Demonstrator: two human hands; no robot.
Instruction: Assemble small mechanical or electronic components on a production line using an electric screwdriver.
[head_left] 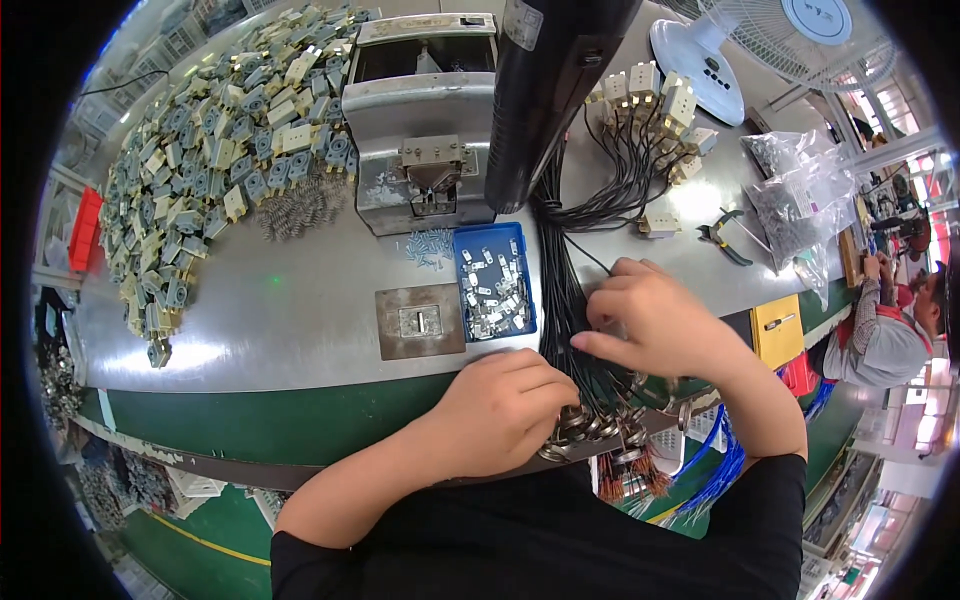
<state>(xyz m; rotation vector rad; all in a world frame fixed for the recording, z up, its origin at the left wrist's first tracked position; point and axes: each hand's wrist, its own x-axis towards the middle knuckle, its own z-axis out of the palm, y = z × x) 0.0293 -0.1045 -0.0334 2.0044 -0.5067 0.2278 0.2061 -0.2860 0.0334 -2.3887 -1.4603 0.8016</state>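
My left hand (510,410) is closed at the table's front edge, its fingertips bent down beside metal ring-shaped fittings (600,428) at the ends of the black cables. What lies in its fingers is hidden. To the right, my right hand (655,320) is curled over the bundle of black cables (565,290), with its thumb stretched toward them. One thin black cable (588,255) runs up to its curled fingers and passes out of sight there. Left of the bundle sits a blue tray (532,315) of small metal tabs (490,290).
A metal press (425,130) stands behind a plate with a slot (390,330) and loose screws (430,245). Grey and cream switch parts (240,130) are heaped at left, with springs (300,208). At right are pliers (725,235), plastic bags (800,200), a fan (700,65) and another person (875,340).
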